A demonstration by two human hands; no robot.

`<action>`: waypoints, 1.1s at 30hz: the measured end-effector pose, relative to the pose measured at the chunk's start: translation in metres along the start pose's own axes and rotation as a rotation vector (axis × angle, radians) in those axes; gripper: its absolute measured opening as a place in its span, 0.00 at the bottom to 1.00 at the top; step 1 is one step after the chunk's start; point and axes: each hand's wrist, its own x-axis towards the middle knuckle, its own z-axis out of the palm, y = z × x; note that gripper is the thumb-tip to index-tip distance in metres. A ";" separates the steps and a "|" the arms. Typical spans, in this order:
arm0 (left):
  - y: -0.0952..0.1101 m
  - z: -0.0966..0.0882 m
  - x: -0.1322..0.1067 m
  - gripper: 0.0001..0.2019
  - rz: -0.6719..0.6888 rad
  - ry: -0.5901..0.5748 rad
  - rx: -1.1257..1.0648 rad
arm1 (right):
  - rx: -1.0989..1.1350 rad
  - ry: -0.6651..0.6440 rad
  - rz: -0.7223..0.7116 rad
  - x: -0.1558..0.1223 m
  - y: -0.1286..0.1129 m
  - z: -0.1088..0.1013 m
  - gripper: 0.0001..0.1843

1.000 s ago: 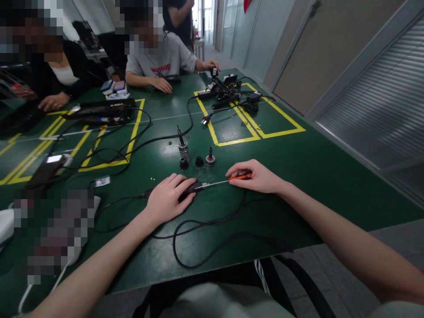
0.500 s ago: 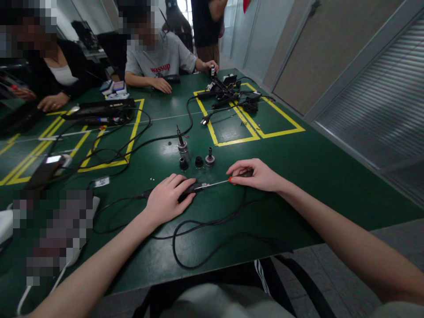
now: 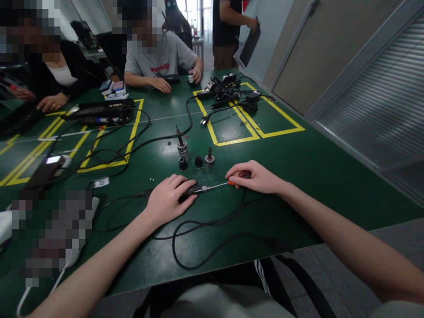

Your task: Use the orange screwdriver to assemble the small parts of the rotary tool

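Observation:
My left hand [image 3: 170, 196] lies over a black corded tool handle [image 3: 190, 191], fingers wrapped round it and pressing it to the green table. At the handle's right end is a small metallic or clear piece. My right hand [image 3: 256, 177] pinches a screwdriver [image 3: 218, 185] by its orange and black grip. Its thin shaft points left, with the tip at the handle's end; exact contact is too small to make out. Just beyond stand a metal cylinder with a thin spindle [image 3: 182, 148], a black cap [image 3: 198, 162], another black cap [image 3: 183, 164] and a round metal part with a stem [image 3: 210, 159].
A black cable [image 3: 175, 247] loops near the front edge. Yellow tape frames [image 3: 281, 134] mark the table, with tangled black devices [image 3: 225, 90] in the right one. A black pouch [image 3: 102, 108] and cords lie left. Two people sit across; another stands behind.
My right hand has shifted its fingers slightly on the screwdriver grip; my left hand stays in place. Across the table, a co-worker's hand has moved left with a small object.

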 end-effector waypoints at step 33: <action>0.002 0.003 0.001 0.18 0.017 0.031 0.021 | -0.002 0.026 0.031 0.001 0.004 -0.001 0.17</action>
